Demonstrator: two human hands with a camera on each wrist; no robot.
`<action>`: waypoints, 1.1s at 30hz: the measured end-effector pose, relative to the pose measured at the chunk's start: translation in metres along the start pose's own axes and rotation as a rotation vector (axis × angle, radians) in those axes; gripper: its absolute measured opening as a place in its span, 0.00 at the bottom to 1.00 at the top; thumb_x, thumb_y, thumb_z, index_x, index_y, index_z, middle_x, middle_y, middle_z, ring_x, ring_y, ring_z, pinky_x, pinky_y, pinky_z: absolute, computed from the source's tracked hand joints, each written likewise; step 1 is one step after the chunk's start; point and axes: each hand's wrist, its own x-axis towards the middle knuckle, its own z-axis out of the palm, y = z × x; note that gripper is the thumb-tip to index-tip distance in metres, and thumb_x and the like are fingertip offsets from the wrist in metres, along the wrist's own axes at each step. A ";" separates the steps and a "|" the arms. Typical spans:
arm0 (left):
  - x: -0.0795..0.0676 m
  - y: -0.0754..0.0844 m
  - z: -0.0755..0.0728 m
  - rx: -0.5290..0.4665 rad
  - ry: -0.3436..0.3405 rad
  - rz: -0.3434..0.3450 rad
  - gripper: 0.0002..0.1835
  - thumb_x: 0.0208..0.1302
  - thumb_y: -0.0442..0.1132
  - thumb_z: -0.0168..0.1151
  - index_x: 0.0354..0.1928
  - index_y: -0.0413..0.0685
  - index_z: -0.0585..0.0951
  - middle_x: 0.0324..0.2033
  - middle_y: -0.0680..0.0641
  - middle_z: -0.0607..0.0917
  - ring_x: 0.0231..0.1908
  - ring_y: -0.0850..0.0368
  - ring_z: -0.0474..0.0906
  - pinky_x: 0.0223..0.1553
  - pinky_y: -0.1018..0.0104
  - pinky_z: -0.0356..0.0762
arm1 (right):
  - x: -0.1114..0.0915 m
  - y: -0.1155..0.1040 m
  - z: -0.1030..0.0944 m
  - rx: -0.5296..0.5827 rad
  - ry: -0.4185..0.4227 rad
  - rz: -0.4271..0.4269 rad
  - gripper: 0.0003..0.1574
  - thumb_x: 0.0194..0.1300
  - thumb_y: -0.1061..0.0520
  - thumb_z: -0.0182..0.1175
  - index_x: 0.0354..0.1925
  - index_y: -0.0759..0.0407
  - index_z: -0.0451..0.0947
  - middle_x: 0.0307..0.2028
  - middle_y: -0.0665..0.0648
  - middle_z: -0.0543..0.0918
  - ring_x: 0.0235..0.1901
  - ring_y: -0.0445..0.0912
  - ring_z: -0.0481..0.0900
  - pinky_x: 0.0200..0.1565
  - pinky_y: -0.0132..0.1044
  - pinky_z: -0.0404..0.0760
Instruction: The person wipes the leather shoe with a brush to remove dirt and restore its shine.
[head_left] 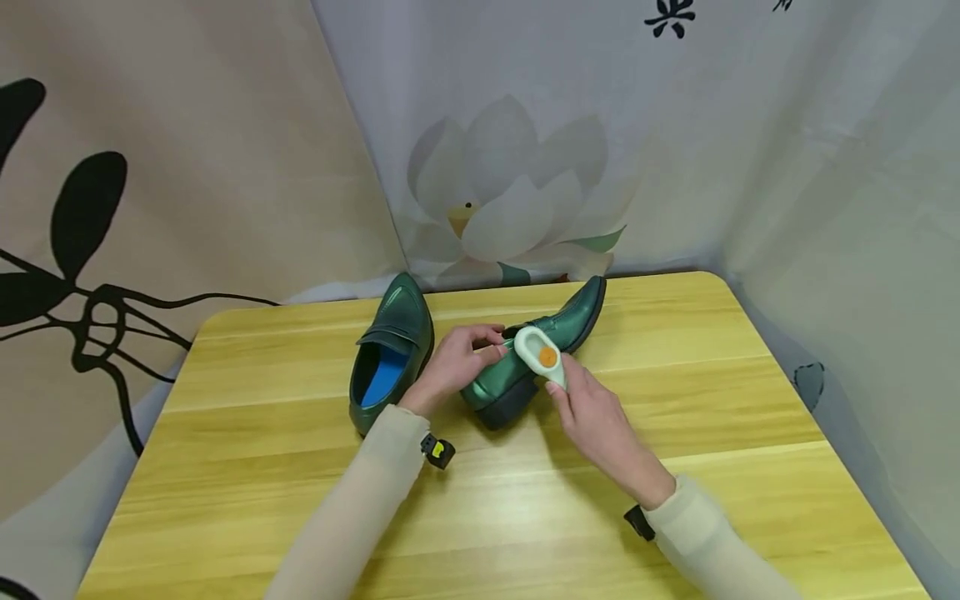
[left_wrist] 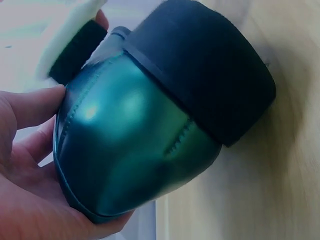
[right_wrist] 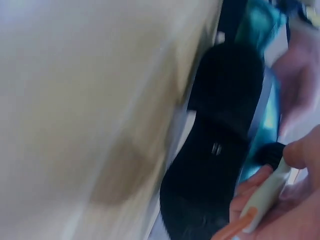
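Note:
A shiny green loafer (head_left: 491, 373) lies tipped on its side, toe pointing to the far right. My left hand (head_left: 450, 367) grips it by the rim of its opening; in the left wrist view the thumb lies along that rim, near the black heel (left_wrist: 210, 70). My right hand (head_left: 600, 421) holds a shoe brush (head_left: 556, 375) with a pale green handle and an orange spot. Its dark bristle block (left_wrist: 77, 52) is against or very near the loafer's upper side; contact is hard to tell. In the right wrist view the black sole (right_wrist: 210, 155) faces the camera.
The matching green loafer (head_left: 405, 308), with a blue insole (head_left: 386, 375), stands upright just left of my left hand. Both shoes are on a yellow wood-grain table (head_left: 262, 450). Printed curtains (head_left: 510, 50) hang right behind its back edge and along both sides.

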 end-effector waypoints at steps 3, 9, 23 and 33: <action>0.000 0.001 -0.002 0.013 -0.001 0.000 0.08 0.72 0.37 0.64 0.45 0.41 0.87 0.66 0.44 0.80 0.71 0.43 0.69 0.71 0.45 0.64 | -0.001 -0.003 0.001 0.009 -0.018 -0.014 0.25 0.80 0.55 0.55 0.67 0.65 0.66 0.43 0.61 0.80 0.38 0.54 0.80 0.38 0.53 0.82; -0.001 0.001 -0.001 0.005 0.002 -0.010 0.08 0.72 0.38 0.64 0.45 0.42 0.87 0.67 0.45 0.79 0.72 0.44 0.68 0.71 0.45 0.63 | -0.006 0.001 0.001 -0.023 0.034 -0.024 0.24 0.78 0.58 0.58 0.66 0.65 0.67 0.40 0.60 0.79 0.35 0.53 0.79 0.35 0.52 0.81; 0.001 0.000 0.000 0.011 -0.002 0.000 0.08 0.72 0.38 0.64 0.44 0.41 0.87 0.66 0.43 0.80 0.71 0.43 0.69 0.72 0.44 0.63 | -0.013 -0.008 0.005 -0.097 -0.044 -0.145 0.29 0.76 0.56 0.62 0.68 0.62 0.67 0.41 0.58 0.80 0.36 0.48 0.78 0.37 0.46 0.81; 0.000 -0.003 -0.002 -0.008 -0.018 -0.005 0.10 0.74 0.39 0.63 0.48 0.41 0.86 0.68 0.43 0.78 0.71 0.42 0.68 0.71 0.44 0.63 | -0.017 0.014 -0.008 -0.121 -0.052 -0.058 0.26 0.77 0.55 0.60 0.66 0.63 0.69 0.40 0.59 0.81 0.33 0.49 0.78 0.32 0.46 0.80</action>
